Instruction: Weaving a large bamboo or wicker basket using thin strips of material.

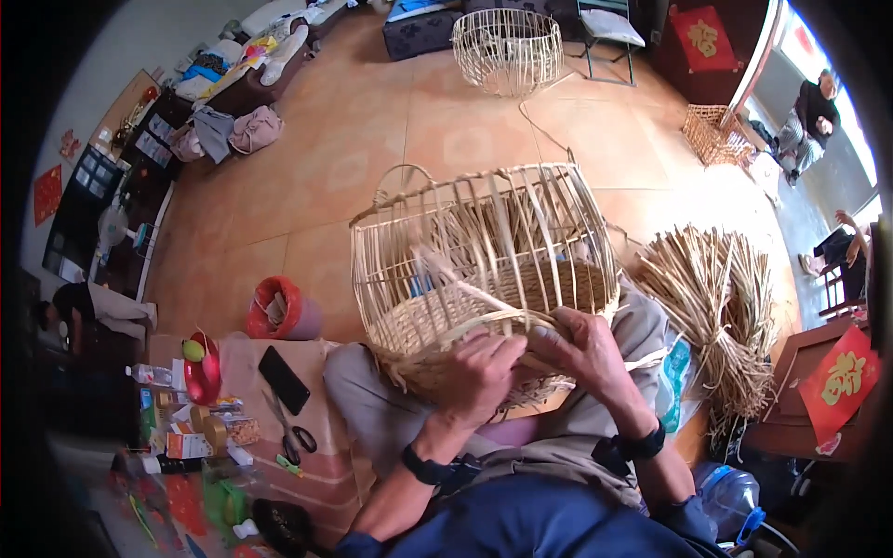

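Observation:
A half-woven straw basket (400, 321) lies tilted across my lap, with tall upright stakes and a looped handle on its far rim. Its lower wall is tightly woven; higher up, the stakes stand apart with thin bands across them. My left hand (479, 372) is closed at the near edge of the weave, fingers pinched on pale straw strands (484, 299). Beside it, almost touching, my right hand (588, 352) pinches the same weave, thumb and fingertips together. A strand end sticks out to the right under that hand. The exact grip is partly hidden by the fingers.
Bundled dry straw (712, 316) stands at my right, near a water jug (730, 498). On my left are scissors (290, 432), a black phone (284, 379) and a red-lined bin (279, 312). Another basket frame (507, 56) stands farther off. Other people are at both sides.

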